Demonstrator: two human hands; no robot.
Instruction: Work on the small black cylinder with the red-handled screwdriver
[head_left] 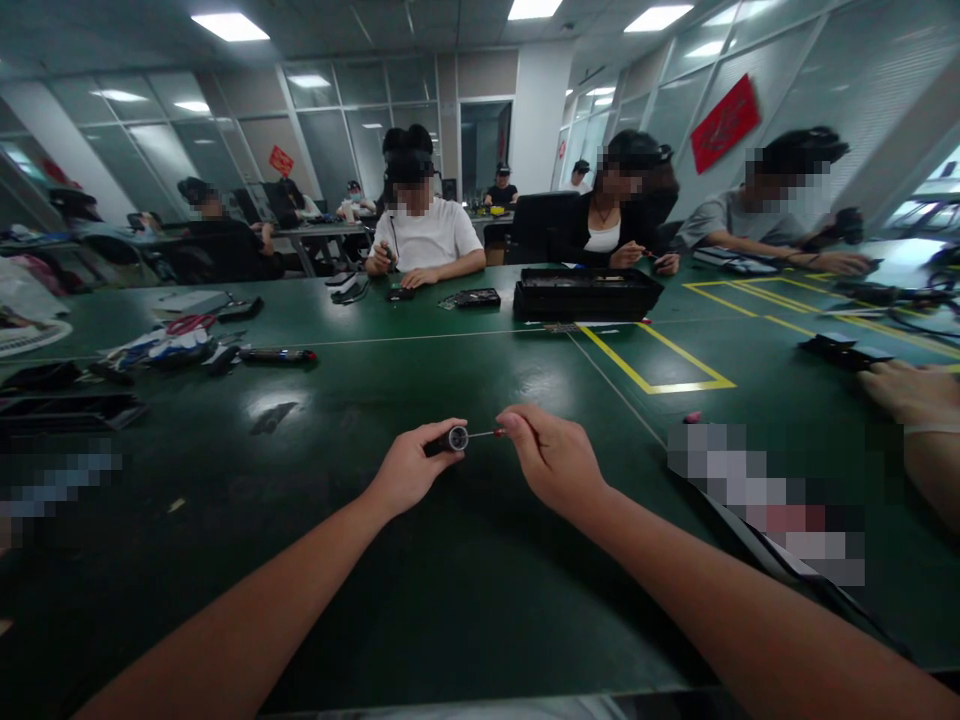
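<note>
A short black cylinder [457, 438] with a pale ring at its round end is pinched between the thumb and fingers of my left hand [407, 470]. The round end faces me, above the green table [450, 580]. My right hand [553, 452] is closed on a slim screwdriver [484, 434] with a thin metal shaft and a bit of red near the fingertips. Its shaft points left and its tip meets, or nearly meets, the cylinder's right side. My right fingers hide most of the screwdriver's handle.
A long black tray [587, 296] stands across the table, beyond yellow tape lines [690, 387]. Tools and gloves [176, 345] lie at the left, near a dark pen-like tool [278, 356]. Co-workers sit opposite; another person's hand [911, 395] rests at the right.
</note>
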